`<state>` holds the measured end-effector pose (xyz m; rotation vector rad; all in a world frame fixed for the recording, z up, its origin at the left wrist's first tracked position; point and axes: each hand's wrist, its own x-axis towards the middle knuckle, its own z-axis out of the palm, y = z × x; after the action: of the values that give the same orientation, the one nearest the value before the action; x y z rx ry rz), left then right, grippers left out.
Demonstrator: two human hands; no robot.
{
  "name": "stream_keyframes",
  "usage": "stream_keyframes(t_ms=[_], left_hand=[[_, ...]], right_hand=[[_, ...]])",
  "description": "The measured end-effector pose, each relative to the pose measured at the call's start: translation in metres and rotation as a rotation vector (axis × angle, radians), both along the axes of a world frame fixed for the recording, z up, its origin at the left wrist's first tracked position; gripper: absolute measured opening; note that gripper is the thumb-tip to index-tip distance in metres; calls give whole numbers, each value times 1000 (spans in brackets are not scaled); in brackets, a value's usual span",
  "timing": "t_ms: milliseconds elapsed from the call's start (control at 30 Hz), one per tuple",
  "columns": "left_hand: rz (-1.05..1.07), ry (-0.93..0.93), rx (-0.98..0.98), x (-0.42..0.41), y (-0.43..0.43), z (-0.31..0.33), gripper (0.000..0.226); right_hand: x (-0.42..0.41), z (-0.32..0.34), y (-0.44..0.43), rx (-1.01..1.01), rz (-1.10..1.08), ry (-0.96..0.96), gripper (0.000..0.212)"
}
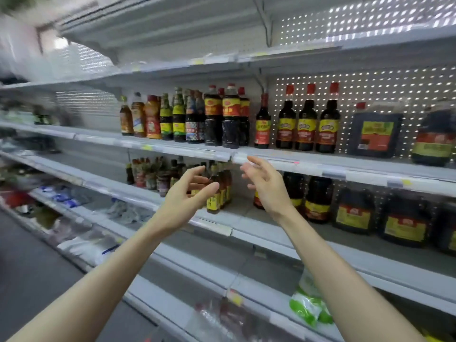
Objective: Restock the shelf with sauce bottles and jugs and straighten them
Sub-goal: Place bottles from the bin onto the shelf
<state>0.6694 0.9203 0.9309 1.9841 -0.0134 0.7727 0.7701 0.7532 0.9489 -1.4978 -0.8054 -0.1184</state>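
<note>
Dark sauce bottles (230,114) with red and yellow labels stand in a row on the upper stocked shelf (283,160), and dark jugs (375,134) stand at its right end. On the shelf below, small bottles with yellow labels (214,202) stand in a file, with larger dark jugs (354,215) to their right. My left hand (183,198) is raised in front of the small bottles, fingers loosely spread, holding nothing. My right hand (265,183) hovers just below the upper shelf's edge, fingers relaxed and empty. A gap in the lower row lies behind my hands.
White shelves run away to the left with blurred packets (66,196). A green and white bag (308,307) lies on a low shelf at the bottom right. The topmost shelf (222,60) holds no goods. The dark aisle floor (22,262) is at the left.
</note>
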Motion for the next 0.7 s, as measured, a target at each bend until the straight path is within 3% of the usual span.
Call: stream_keyframes(t_ms=[233,333,467,700], left_hand=[[151,34,-84,-48,122,-38,71],[199,66,-99,-47,171,-54,60],[225,111,-72,-30,241,-82,74],[187,264,-169,40,360,-144,64]], right_hand=[[-19,-34,137,-49,166,50,39],[-11,-49,188,-56,199,62,39],[8,-81,259,-82,212,88,37],[72,-157,375,-116,144,282,19]])
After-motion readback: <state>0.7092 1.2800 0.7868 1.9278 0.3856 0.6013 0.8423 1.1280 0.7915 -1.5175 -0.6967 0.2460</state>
